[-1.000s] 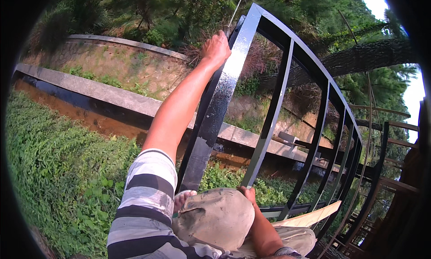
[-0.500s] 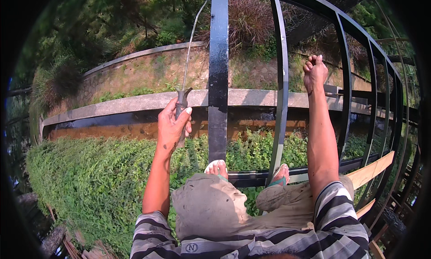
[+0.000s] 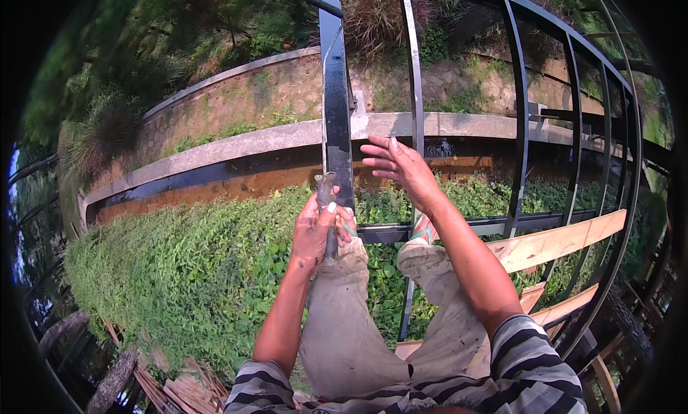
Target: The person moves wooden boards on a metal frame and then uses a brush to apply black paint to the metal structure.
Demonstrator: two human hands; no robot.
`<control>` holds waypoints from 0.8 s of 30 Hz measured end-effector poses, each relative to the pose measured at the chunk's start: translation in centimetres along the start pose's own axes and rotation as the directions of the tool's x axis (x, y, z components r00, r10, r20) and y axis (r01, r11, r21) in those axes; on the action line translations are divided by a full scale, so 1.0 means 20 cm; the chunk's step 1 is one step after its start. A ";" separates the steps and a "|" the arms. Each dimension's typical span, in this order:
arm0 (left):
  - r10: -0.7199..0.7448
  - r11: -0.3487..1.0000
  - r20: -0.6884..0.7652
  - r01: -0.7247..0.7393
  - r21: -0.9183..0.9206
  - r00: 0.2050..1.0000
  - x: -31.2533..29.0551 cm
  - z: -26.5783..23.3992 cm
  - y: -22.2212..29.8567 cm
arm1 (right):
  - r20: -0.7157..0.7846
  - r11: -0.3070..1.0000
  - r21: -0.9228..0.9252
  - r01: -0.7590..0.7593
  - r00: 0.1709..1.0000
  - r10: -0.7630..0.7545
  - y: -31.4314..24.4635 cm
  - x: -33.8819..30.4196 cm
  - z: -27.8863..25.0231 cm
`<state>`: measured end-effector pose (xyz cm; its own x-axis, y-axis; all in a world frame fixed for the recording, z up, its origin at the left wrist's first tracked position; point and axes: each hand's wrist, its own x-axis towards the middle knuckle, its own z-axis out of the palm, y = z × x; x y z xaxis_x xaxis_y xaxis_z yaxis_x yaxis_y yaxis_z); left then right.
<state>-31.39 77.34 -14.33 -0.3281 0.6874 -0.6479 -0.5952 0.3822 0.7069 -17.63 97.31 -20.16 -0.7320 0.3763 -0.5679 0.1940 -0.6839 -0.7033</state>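
Observation:
My left hand (image 3: pixel 309 231) is closed round the dark, stained handle of a paint roller (image 3: pixel 324 188). The roller's long thin rod runs up along a black-painted metal beam (image 3: pixel 339 127), and its small black roller head (image 3: pixel 322 5) lies across the beam near the top. My right hand (image 3: pixel 405 172) is just right of the beam, holding nothing, its fingers stretched out to the left. The upper part of the beam is glossy and dark, while lower down it looks duller. My feet, in green-strapped sandals, rest at the near end of the frame.
More black metal bars (image 3: pixel 521 113) run side by side to the right. Wooden planks (image 3: pixel 566 240) lie across them at the lower right. Through the gaps show green plants (image 3: pixel 186 270), brown water and a concrete ledge (image 3: pixel 229 146). Piled boards (image 3: pixel 190 385) lie at the lower left.
My right hand has come down and left from a raised fist, and its fingers have opened. My left hand, with the paint roller, has moved right and nearer to me, against the beam.

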 end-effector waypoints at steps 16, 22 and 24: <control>-0.726 0.680 -0.219 0.631 -0.374 0.652 -1.00 0.05 -0.34 | -0.282 0.828 -0.067 -0.557 0.806 0.520 0.69 -1.02 0.91; -0.580 0.661 -0.492 0.728 0.182 0.650 -1.17 0.15 -0.50 | -0.358 0.838 0.117 -0.533 0.764 0.536 0.85 -1.04 0.88; -0.272 0.483 -0.349 0.441 0.757 0.897 -1.26 0.18 -0.49 | -0.380 0.832 0.154 -0.533 0.745 0.548 0.85 -1.06 0.84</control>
<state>-14.66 58.52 -3.98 -0.3881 0.2969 -0.8725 0.1230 0.9549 0.2703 -9.74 67.15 -12.89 -0.1912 0.1428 -0.9711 0.4513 -0.8658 -0.2162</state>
